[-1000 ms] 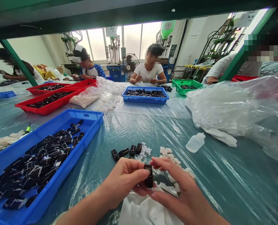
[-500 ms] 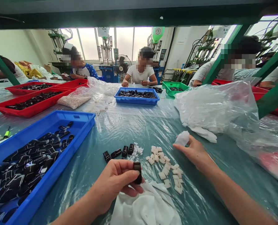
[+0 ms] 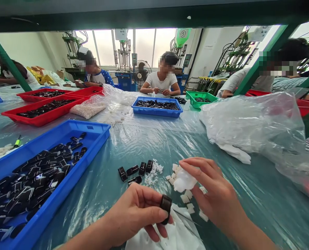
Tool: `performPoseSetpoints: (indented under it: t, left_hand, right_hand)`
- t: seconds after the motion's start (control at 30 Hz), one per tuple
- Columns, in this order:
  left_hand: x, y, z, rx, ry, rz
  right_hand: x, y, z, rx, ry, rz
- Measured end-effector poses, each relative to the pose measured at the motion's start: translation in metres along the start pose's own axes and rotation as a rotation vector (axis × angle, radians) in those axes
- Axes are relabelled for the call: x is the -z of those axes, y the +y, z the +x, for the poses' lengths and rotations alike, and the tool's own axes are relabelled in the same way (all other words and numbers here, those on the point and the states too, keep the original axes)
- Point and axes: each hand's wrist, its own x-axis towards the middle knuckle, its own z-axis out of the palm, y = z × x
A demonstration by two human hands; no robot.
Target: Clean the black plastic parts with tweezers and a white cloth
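Between its thumb and fingers, my left hand (image 3: 136, 211) pinches a small glossy black plastic piece (image 3: 166, 208), held upright above a white cloth (image 3: 167, 236). My right hand (image 3: 216, 191) grips a rounded, translucent white lump (image 3: 184, 180) whose kind I cannot make out. That lump is over a scatter of small off-white square pads (image 3: 187, 197), partly hiding them. Several more black pieces (image 3: 142, 168) lie on the table beyond my left hand, beside a heap of tiny white bits (image 3: 154, 172). A thin dark tool (image 3: 187, 220) rests on the cloth.
A blue tray (image 3: 97, 128) of black pieces stands at left. Farther back are red trays (image 3: 40, 119), another blue tray (image 3: 156, 113) and a green tray (image 3: 196, 104). Clear plastic bags (image 3: 253, 121) lie at right. Co-workers sit opposite; a green frame (image 3: 154, 19) crosses overhead.
My right hand has brought the white lump leftward and nearer, over the pads. My left hand, still holding the black piece, sits slightly right and lower. The view has shifted a little.
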Motion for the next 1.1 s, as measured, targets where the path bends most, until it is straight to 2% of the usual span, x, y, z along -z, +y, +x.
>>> performPoseSetpoints:
  t: [0.1, 0.43, 0.83, 1.1]
  left_hand:
    - [-0.001, 0.001, -0.002, 0.01, -0.026, 0.028]
    - [-0.001, 0.0, -0.003, 0.044, -0.072, 0.072]
    - [0.001, -0.002, -0.003, 0.074, -0.086, 0.034]
    - [0.0, -0.003, -0.003, 0.074, -0.087, 0.042]
  right_hand:
    - [0.002, -0.007, 0.0, 0.077, 0.03, -0.064]
    - [0.009, -0.02, 0.003, 0.131, 0.04, -0.173]
    - [0.009, -0.019, -0.004, 0.165, 0.004, -0.203]
    - [0.009, -0.02, 0.001, 0.183, 0.035, -0.174]
